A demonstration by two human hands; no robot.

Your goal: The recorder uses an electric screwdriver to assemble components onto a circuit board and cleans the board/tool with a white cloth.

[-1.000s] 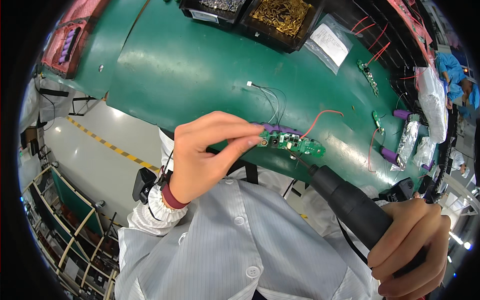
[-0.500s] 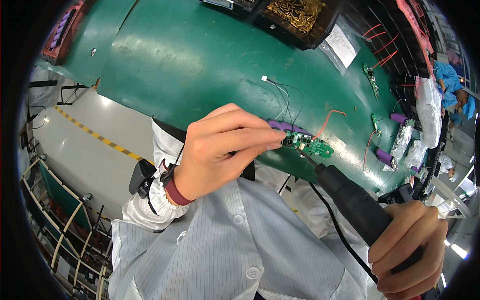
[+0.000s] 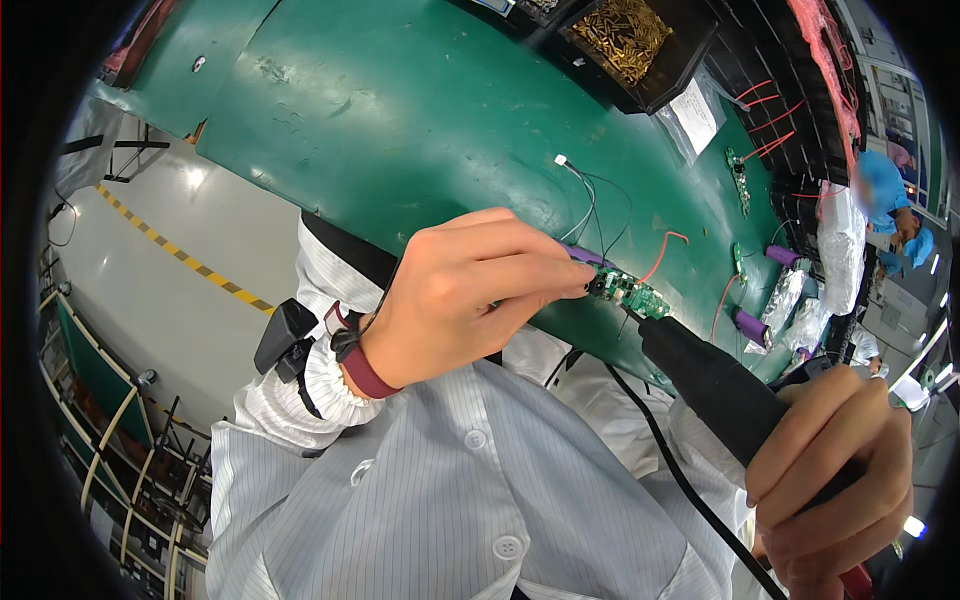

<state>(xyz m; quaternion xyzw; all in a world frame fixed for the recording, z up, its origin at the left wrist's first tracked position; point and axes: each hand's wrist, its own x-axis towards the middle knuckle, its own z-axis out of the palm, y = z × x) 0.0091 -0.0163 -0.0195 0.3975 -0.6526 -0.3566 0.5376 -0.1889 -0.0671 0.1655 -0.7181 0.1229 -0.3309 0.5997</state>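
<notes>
- Left hand [image 3: 465, 290]: fingers pinched on a small green circuit board [image 3: 632, 293], held above the near edge of the green bench [image 3: 400, 110].
- Right hand [image 3: 840, 470]: fist wrapped around a black soldering iron [image 3: 720, 385], tip at the board's underside.
- Progress, judged: wires [image 3: 600, 205] already hang from the board; the joint appears in hand, unfinished.
- Hidden: the tip's contact point and the board's near end behind the fingers; further boards [image 3: 738, 180] at the far edge, too small to read.
</notes>
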